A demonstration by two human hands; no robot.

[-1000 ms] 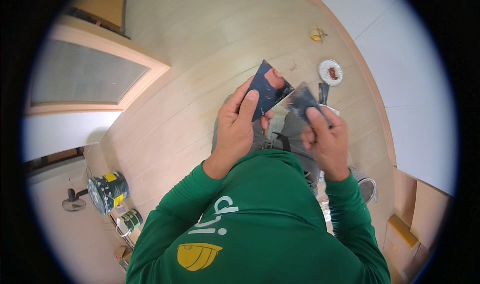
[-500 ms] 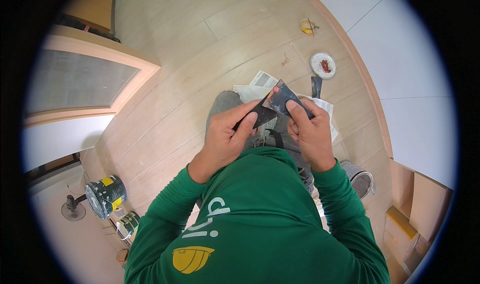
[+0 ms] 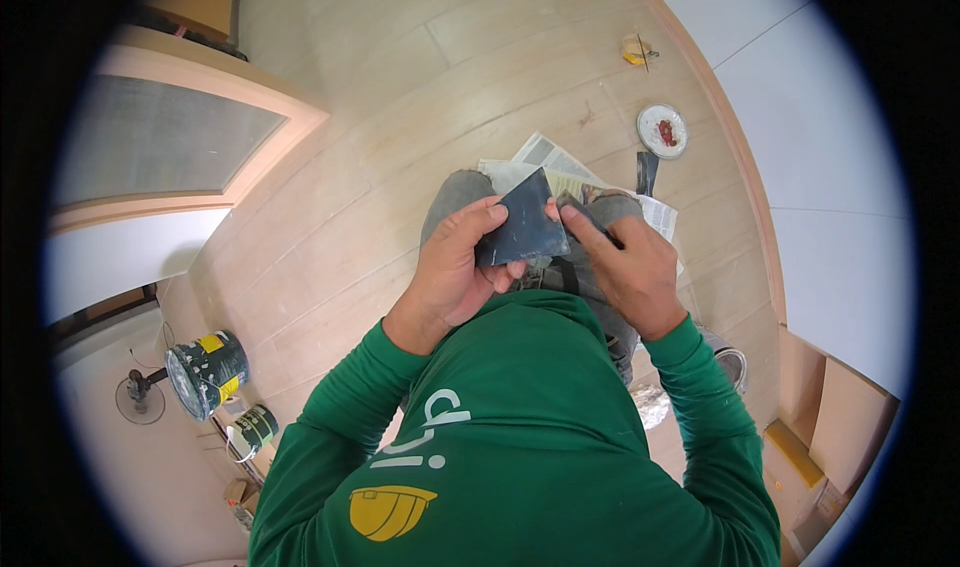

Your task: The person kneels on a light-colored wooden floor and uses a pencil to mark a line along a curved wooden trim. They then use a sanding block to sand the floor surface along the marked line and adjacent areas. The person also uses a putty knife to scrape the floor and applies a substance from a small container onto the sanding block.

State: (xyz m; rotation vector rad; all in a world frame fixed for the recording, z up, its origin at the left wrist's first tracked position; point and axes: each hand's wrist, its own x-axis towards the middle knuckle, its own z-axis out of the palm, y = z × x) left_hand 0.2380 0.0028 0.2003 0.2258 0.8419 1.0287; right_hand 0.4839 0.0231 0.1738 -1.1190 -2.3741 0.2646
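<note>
My left hand [image 3: 447, 275] grips a flat, dark, square spreader [image 3: 532, 229] by its left side, the thumb on top and the fingers beneath. The broad face of this spreader is turned up and carries faint pale smears. Close by on the right, my right hand [image 3: 640, 272] holds a second dark spreader [image 3: 588, 217], tilted so that it shows nearly edge-on. A small dab of orange-pink paste [image 3: 552, 209] sits between the two spreaders at the tip of the right one. Both are held above my lap.
Newspaper sheets [image 3: 540, 151] lie on the floor ahead of my knees, with another black spreader [image 3: 647, 173] at their right. Beyond are a white round lid [image 3: 650, 122] bearing reddish paste and a yellow roll [image 3: 632, 47]. Paint buckets [image 3: 228, 379] stand left, another bucket [image 3: 734, 369] right.
The left spreader has turned its broad face up, while the right one has tipped from flat to nearly edge-on. Both spreaders were overlapping before; the right one now sits at the left one's right edge.
</note>
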